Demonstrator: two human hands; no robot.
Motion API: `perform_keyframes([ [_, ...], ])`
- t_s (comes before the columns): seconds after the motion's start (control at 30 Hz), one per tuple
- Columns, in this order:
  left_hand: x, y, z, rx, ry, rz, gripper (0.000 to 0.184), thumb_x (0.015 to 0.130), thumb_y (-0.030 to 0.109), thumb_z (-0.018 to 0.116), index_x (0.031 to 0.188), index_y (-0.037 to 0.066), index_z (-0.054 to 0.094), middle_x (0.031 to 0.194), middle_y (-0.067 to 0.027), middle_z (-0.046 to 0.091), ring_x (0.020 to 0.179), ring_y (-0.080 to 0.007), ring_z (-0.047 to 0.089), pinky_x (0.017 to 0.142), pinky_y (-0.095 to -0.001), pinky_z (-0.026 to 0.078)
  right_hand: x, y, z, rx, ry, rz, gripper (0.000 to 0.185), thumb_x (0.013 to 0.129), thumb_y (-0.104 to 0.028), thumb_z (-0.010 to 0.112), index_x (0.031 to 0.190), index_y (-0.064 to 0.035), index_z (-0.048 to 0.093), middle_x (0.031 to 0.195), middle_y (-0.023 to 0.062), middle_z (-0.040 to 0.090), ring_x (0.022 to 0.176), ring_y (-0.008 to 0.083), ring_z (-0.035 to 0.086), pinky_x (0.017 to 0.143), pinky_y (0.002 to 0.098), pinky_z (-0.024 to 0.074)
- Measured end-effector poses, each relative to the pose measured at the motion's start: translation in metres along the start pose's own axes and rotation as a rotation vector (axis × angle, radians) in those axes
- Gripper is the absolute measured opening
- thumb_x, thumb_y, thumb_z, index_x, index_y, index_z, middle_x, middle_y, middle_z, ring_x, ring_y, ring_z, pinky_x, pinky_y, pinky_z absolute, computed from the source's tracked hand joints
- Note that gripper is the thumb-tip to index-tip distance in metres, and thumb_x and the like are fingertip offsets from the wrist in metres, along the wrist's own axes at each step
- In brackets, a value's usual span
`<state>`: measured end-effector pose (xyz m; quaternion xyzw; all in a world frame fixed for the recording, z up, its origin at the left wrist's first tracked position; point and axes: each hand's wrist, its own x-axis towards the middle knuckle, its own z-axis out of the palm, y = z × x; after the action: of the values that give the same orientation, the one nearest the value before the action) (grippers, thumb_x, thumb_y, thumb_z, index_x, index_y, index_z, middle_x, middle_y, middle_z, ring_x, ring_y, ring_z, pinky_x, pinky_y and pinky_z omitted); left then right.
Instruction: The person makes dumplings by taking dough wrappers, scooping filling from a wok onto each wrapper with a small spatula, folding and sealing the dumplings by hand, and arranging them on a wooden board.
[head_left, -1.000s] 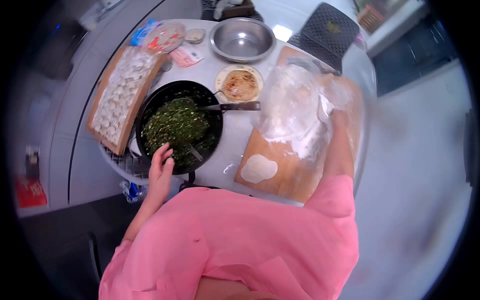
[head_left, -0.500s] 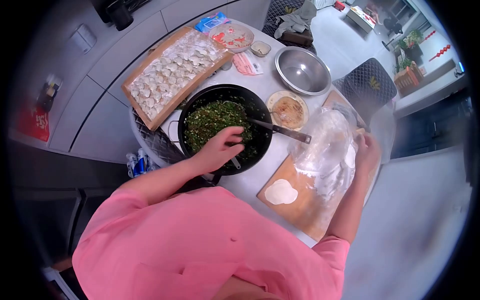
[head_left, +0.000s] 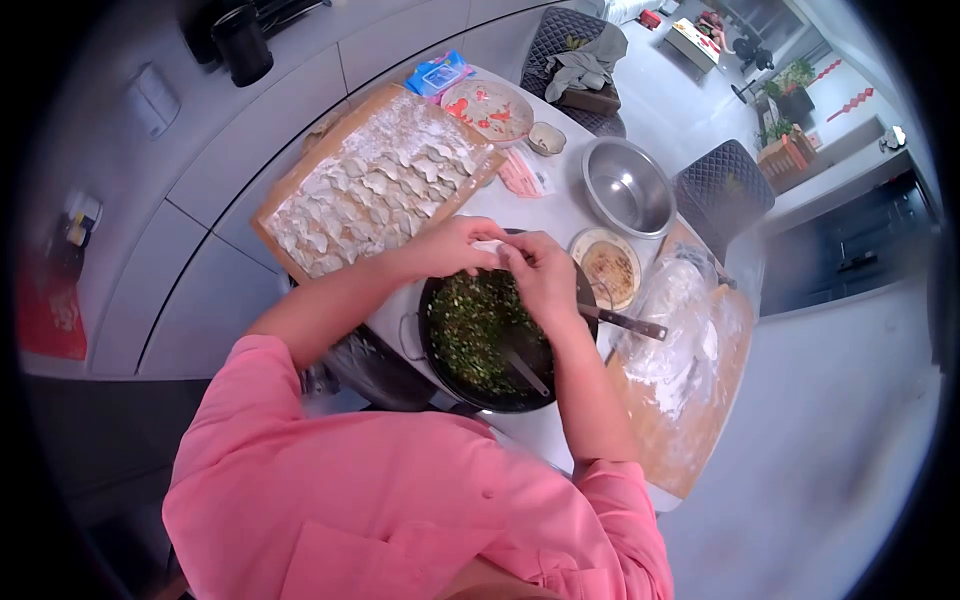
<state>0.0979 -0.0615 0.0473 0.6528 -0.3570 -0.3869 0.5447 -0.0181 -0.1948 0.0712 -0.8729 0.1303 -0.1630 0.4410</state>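
My left hand [head_left: 460, 247] and my right hand [head_left: 545, 283] meet over the far rim of a black pot [head_left: 428, 345]. Both are closed on a small white dumpling wrapper [head_left: 489, 247], mostly covered by the fingers; whether filling is inside I cannot tell. Below them the pot holds chopped green filling [head_left: 470, 325], with a spoon handle [head_left: 527, 372] sticking out toward me. A longer utensil handle [head_left: 632, 322] leans out over the pot's right rim. To the left, a floured wooden tray [head_left: 405, 118] carries rows of dumplings [head_left: 375, 190].
Right of the pot lies a floured wooden board [head_left: 665, 455] with a clear plastic bag [head_left: 665, 305] on it. Behind stand a plate of brownish food [head_left: 610, 265], a steel bowl [head_left: 630, 187], a small bowl [head_left: 546, 138], a patterned plate [head_left: 490, 110] and a blue wipes packet [head_left: 438, 74].
My right hand has moved left from the plastic bag to join my left hand over the pot. The round wrapper has gone from the board, and white dough is now between my fingers.
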Motion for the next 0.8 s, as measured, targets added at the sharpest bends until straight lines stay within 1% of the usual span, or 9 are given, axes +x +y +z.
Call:
perform_keyframes([
  [0.03, -0.003, -0.008, -0.021, -0.004, -0.007, 0.002, 0.033, 0.077, 0.011, 0.065, 0.108, 0.004, 0.056, 0.099, -0.005, 0.06, 0.085, -0.0103, 0.058, 0.06, -0.0237, 0.049, 0.003, -0.016, 0.008, -0.037, -0.004, 0.026, 0.018, 0.079, -0.017, 0.061, 0.093, -0.0057, 0.065, 0.088, 0.0118, 0.061, 0.079, 0.0255, 0.06, 0.07, 0.0342, 0.0473],
  [0.07, -0.007, -0.015, -0.042, 0.122, 0.057, 0.107, 0.033, 0.077, 0.01, 0.065, 0.108, 0.004, 0.056, 0.098, -0.005, 0.06, 0.082, -0.01, 0.058, 0.06, -0.0235, 0.048, 0.006, -0.016, 0.016, -0.037, 0.015, 0.023, 0.018, 0.079, -0.016, 0.061, 0.094, -0.0054, 0.064, 0.088, 0.0115, 0.061, 0.079, 0.0254, 0.06, 0.07, 0.0334, 0.0475],
  [0.13, 0.007, -0.051, -0.101, 0.199, 0.147, 0.142, 0.032, 0.075, 0.01, 0.064, 0.106, 0.005, 0.059, 0.095, -0.0046, 0.061, 0.077, -0.0093, 0.058, 0.061, -0.023, 0.048, 0.002, -0.008, 0.03, -0.022, 0.067, 0.0, 0.018, 0.08, -0.014, 0.061, 0.094, -0.0045, 0.063, 0.088, 0.0111, 0.061, 0.078, 0.025, 0.06, 0.068, 0.0319, 0.0477],
  [0.17, 0.028, -0.075, -0.138, 0.154, 0.172, 0.071, 0.031, 0.075, 0.01, 0.064, 0.105, 0.006, 0.06, 0.093, -0.0042, 0.062, 0.075, -0.0089, 0.058, 0.062, -0.0227, 0.047, -0.005, 0.0, 0.032, -0.006, 0.101, -0.022, 0.017, 0.081, -0.014, 0.06, 0.094, -0.0039, 0.063, 0.088, 0.0109, 0.061, 0.077, 0.0249, 0.06, 0.068, 0.0312, 0.0478],
  [0.23, 0.041, -0.066, -0.189, 0.122, 0.351, -0.008, 0.029, 0.074, 0.01, 0.065, 0.102, 0.007, 0.062, 0.088, -0.0035, 0.062, 0.078, -0.0096, 0.057, 0.068, -0.0241, 0.046, -0.025, 0.004, 0.026, -0.006, 0.155, 0.055, 0.015, 0.082, -0.011, 0.058, 0.094, -0.0029, 0.063, 0.087, 0.0111, 0.061, 0.076, 0.023, 0.06, 0.068, 0.0295, 0.0472],
  [0.3, 0.053, -0.066, -0.217, 0.288, 0.483, -0.008, 0.026, 0.073, 0.011, 0.066, 0.098, 0.008, 0.064, 0.087, -0.0029, 0.063, 0.083, -0.011, 0.056, 0.075, -0.0263, 0.044, -0.051, 0.013, 0.016, -0.024, 0.212, 0.148, 0.014, 0.083, -0.009, 0.057, 0.093, -0.0013, 0.063, 0.086, 0.0108, 0.06, 0.075, 0.019, 0.059, 0.068, 0.0265, 0.0463],
  [0.37, 0.079, -0.099, -0.246, 0.307, 0.446, -0.005, 0.024, 0.073, 0.011, 0.065, 0.097, 0.008, 0.065, 0.088, -0.003, 0.063, 0.085, -0.0116, 0.056, 0.078, -0.0266, 0.043, -0.079, 0.024, 0.009, -0.049, 0.298, 0.245, 0.013, 0.084, -0.007, 0.057, 0.093, -0.0004, 0.062, 0.086, 0.0089, 0.06, 0.075, 0.0156, 0.058, 0.068, 0.0252, 0.0453],
  [0.5, 0.103, -0.122, -0.25, 0.336, 0.314, 0.0, 0.021, 0.074, 0.01, 0.064, 0.094, 0.009, 0.066, 0.09, -0.0034, 0.063, 0.086, -0.0118, 0.055, 0.08, -0.0269, 0.042, -0.123, 0.028, -0.002, 0.073, 0.445, 0.451, 0.013, 0.087, -0.007, 0.054, 0.094, -0.0001, 0.063, 0.083, 0.0034, 0.059, 0.073, 0.0085, 0.053, 0.066, 0.0212, 0.0426],
  [0.8, 0.104, -0.118, -0.248, 0.384, 0.334, -0.02, 0.012, 0.076, 0.009, 0.062, 0.086, 0.007, 0.068, 0.081, -0.0045, 0.064, 0.076, -0.0106, 0.057, 0.071, -0.0264, 0.044, -0.149, 0.039, 0.0, 0.214, 0.578, 0.564, 0.016, 0.09, -0.009, 0.053, 0.096, 0.0016, 0.062, 0.081, 0.0014, 0.061, 0.074, 0.0064, 0.052, 0.068, 0.0193, 0.0417],
])
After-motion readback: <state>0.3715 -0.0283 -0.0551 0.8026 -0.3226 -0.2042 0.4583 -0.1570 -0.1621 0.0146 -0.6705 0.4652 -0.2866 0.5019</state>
